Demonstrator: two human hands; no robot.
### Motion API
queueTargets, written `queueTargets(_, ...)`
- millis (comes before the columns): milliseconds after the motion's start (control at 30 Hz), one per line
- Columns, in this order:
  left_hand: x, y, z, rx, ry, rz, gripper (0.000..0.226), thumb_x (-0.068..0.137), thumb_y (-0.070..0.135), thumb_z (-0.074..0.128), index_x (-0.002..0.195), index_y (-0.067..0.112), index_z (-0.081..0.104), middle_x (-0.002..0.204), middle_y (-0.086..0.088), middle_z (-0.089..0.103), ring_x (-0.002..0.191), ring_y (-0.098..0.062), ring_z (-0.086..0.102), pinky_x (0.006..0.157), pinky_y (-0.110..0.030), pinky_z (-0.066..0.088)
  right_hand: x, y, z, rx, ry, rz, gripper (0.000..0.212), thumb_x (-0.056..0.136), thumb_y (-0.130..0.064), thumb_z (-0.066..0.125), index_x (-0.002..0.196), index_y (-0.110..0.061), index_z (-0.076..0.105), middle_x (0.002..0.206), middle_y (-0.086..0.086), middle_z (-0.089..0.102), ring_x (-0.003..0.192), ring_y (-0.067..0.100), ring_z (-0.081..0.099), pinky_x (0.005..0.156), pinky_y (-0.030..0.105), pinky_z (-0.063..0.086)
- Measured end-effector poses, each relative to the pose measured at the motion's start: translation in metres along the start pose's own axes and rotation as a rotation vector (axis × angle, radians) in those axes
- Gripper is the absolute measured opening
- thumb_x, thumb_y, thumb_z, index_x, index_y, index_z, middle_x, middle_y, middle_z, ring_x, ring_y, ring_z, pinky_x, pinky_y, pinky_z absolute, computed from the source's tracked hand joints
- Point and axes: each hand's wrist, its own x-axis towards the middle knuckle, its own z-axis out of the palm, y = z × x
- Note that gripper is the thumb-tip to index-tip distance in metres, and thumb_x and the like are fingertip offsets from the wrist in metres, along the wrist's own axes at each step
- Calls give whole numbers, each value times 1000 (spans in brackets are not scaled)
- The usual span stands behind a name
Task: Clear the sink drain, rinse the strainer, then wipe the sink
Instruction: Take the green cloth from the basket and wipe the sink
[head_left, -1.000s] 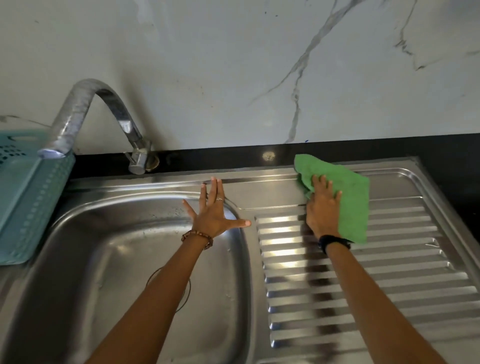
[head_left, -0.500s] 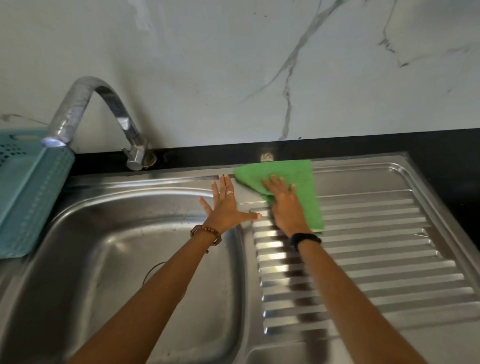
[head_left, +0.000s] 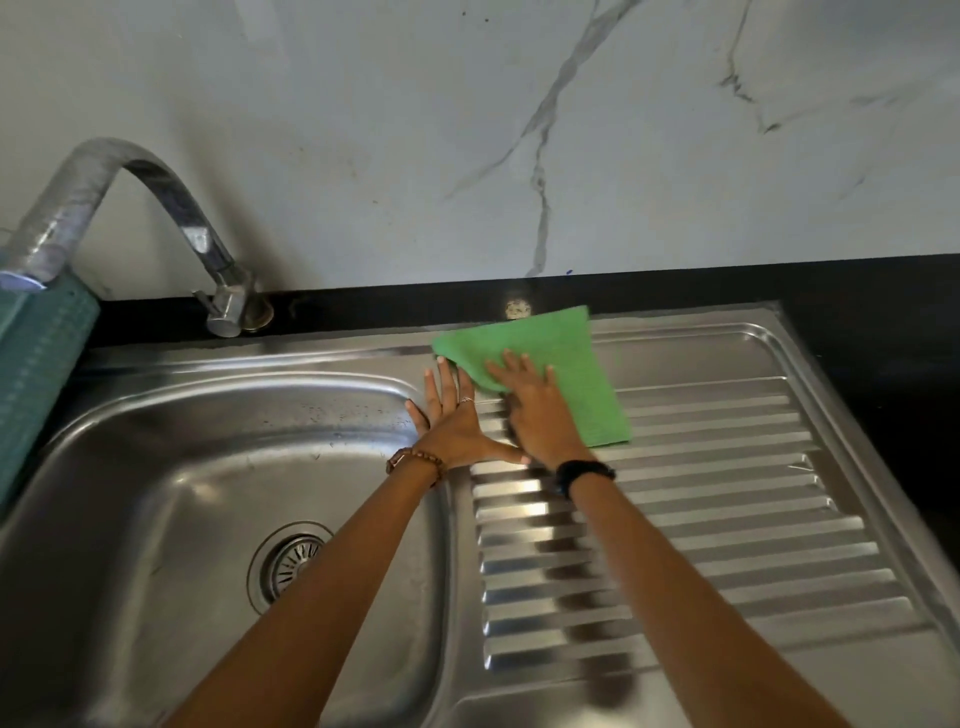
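A green cloth (head_left: 571, 358) lies flat on the back left corner of the ridged steel drainboard (head_left: 727, 499). My right hand (head_left: 535, 410) presses down on the cloth with fingers spread. My left hand (head_left: 452, 421) rests flat and open on the rim between the basin and the drainboard, its thumb touching my right wrist. The steel sink basin (head_left: 171, 467) is at the left, with the round drain strainer (head_left: 291, 564) in its floor, partly hidden by my left forearm.
A curved tap (head_left: 130, 171) rises from the black counter (head_left: 857, 301) behind the basin. A teal plastic basket (head_left: 36, 374) stands at the left edge of the sink. A white marble wall runs along the back.
My right hand has slid the green cloth leftward along the back of the drainboard, up against my left hand. My left hand has stayed flat on the rim.
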Motion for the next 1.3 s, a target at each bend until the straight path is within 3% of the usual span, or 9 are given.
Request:
queueTargets(200, -7, 9, -5, 51, 19, -44, 141, 55, 66, 72, 139, 14, -29, 146, -11, -38, 135, -31, -33, 106, -60, -17, 3, 26, -12, -35, -22, -143, 68, 86, 11, 41, 143, -24, 29, 155, 3, 25, 144, 18, 18, 119, 41, 5)
queueTargets(400, -24, 28, -4, 86, 63, -158, 131, 65, 60, 68, 140, 12, -27, 151, -12, -30, 140, -31, -22, 108, -63, -9, -18, 148, -93, -56, 40, 39, 74, 80, 15, 43, 143, -23, 32, 155, 3, 24, 145, 21, 16, 118, 46, 4)
queueTargets(533, -31, 68, 23, 83, 131, -93, 134, 50, 86, 45, 140, 17, -26, 145, -4, -37, 137, -24, -27, 106, -63, -14, -27, 218, -143, -80, 21, 179, 75, 80, 17, 40, 144, -21, 30, 156, 5, 22, 145, 23, 16, 119, 46, 4)
queueTargets(633, -22, 119, 57, 28, 115, 39, 138, 42, 93, 37, 140, 20, -27, 142, 1, -39, 133, -21, -33, 101, -55, -25, -30, 214, -140, -75, 29, 172, 70, 84, 16, 37, 144, -19, 29, 156, 8, 20, 145, 26, 14, 119, 45, 1)
queueTargets(767, -8, 174, 94, 27, 105, 43, 132, 61, 71, 61, 138, 15, -31, 146, -4, -37, 135, -22, -32, 102, -53, -24, -52, 193, -117, -69, -53, -57, 63, 91, 9, 34, 144, -23, 27, 155, 6, 22, 145, 26, 15, 118, 39, 2)
queueTargets(900, -1, 208, 108, 5, 96, -20, 137, 62, 67, 65, 135, 6, -34, 147, -12, -37, 136, -24, -32, 104, -55, -22, -53, 205, -113, -259, -139, -198, 50, 97, -28, 36, 145, -32, 21, 156, -3, 19, 145, 21, 13, 116, 54, 1)
queueTargets(1033, 2, 223, 112, 65, 69, -46, 135, 62, 69, 64, 137, 8, -31, 148, -13, -35, 137, -25, -32, 104, -58, -22, -21, 231, -126, -428, -128, -133, 59, 93, -56, 20, 146, -33, 8, 158, -6, 6, 146, 23, 0, 108, 61, -12)
queueTargets(1300, 2, 227, 106, 132, -23, -77, 131, 64, 69, 61, 139, 12, -29, 146, -14, -38, 135, -29, -35, 104, -60, -21, -42, 243, -140, -359, -34, 170, 56, 99, -40, 15, 147, -11, 11, 158, 9, 10, 146, 25, 3, 117, 51, 1)
